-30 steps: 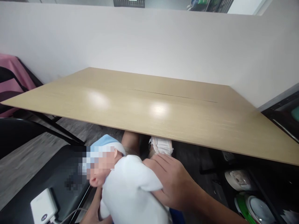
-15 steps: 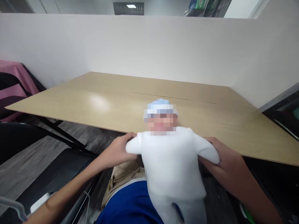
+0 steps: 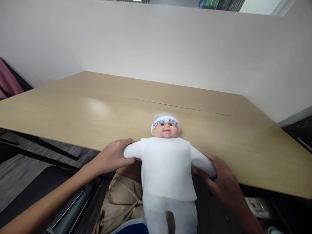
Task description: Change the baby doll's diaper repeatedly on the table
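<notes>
Clasping doll (image 3: 168, 170), left hand (image 3: 115, 156) clamped on 1 arm (image 3: 133, 150), right hand (image 3: 223, 178) on other arm (image 3: 201, 161)

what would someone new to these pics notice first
The eye would likely fall first on the white-clothed doll in the lower middle, its blue-and-white cap lettered "Happy Baby". Next come the left hand and right hand, holding it from either side. Behind it, a wide wood-toned table stretches toward a pale wall.

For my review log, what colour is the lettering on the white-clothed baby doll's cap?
Blue lettering on a white cap band, best in the head view.
</notes>
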The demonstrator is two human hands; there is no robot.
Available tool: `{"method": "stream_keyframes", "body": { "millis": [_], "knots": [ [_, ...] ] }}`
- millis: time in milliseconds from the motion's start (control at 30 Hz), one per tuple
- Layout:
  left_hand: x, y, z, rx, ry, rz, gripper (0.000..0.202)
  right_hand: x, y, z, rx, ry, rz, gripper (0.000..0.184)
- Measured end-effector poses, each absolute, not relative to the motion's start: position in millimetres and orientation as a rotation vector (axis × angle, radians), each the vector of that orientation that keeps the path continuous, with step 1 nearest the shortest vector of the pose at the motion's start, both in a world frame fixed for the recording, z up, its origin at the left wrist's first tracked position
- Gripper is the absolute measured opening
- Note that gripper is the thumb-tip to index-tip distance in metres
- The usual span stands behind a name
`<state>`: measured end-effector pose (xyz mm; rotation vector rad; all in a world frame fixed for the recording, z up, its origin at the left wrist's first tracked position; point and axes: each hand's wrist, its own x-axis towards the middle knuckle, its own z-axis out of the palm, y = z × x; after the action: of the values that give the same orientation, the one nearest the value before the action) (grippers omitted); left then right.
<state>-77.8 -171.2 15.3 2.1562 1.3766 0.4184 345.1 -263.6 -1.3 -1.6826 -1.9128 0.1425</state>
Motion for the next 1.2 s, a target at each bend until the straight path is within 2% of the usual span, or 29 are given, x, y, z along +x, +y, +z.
{"method": "stream_keyframes", "body": {
  "millis": [100,233,533,700,1000,1200],
  "knots": [
    [-80,-170,13,2.215,1.475,0.388,0.036,347,-258,-6,-1.697,-1.928,0.117,0.043],
    [-82,-152,11,2.227,1.565,0.457,0.047,349,-242,-7,-1.776,-1.928,0.127,0.048],
    [-80,-74,13,2.194,1.612,0.559,0.062,344,-163,3,-1.775,-1.962,0.345,0.044],
    [-76,-22,5,2.203,1.598,0.599,0.069,349,-103,-4,-1.827,-1.979,0.274,0.039],
    [-62,65,-11,2.346,1.674,0.627,0.078,353,-15,-15,-1.894,-1.958,0.02,0.039],
    [-55,111,-19,2.38,1.664,0.702,0.08,355,31,-19,-1.913,-1.905,-0.027,0.041]
  ]
}}
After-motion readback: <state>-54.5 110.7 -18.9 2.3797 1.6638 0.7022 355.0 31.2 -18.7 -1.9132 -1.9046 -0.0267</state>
